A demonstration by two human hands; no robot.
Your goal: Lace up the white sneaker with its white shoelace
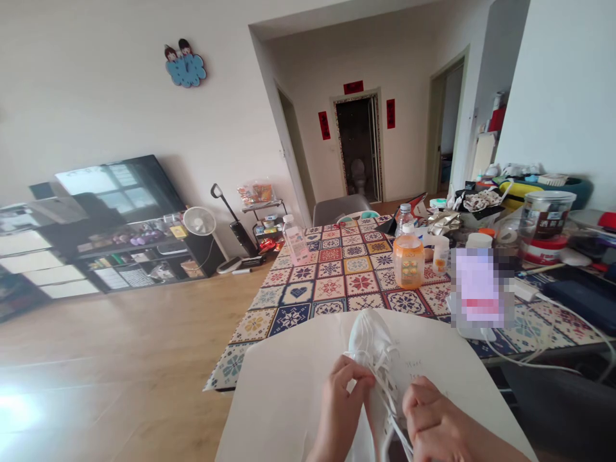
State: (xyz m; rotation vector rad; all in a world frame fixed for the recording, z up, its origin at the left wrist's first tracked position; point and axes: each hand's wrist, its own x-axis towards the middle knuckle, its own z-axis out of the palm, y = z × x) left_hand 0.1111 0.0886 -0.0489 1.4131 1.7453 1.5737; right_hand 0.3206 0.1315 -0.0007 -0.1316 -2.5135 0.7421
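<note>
Cluttering the patterned tiled tablecloth beyond, bottles are standing close behind a white sheet of paper. On it a white lace-up sneaker is lying, toe pointing away; the left hand is pinching its white laces, the right hand curling closed beside them. A sharp tug risks shoving the sneaker into the orange juice bottle.

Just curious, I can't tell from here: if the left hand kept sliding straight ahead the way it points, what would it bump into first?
The left hand already pinches the laces of the white sneaker, so it would press into the sneaker first. Beyond that stands the orange drink bottle, though depth is unclear.
</note>
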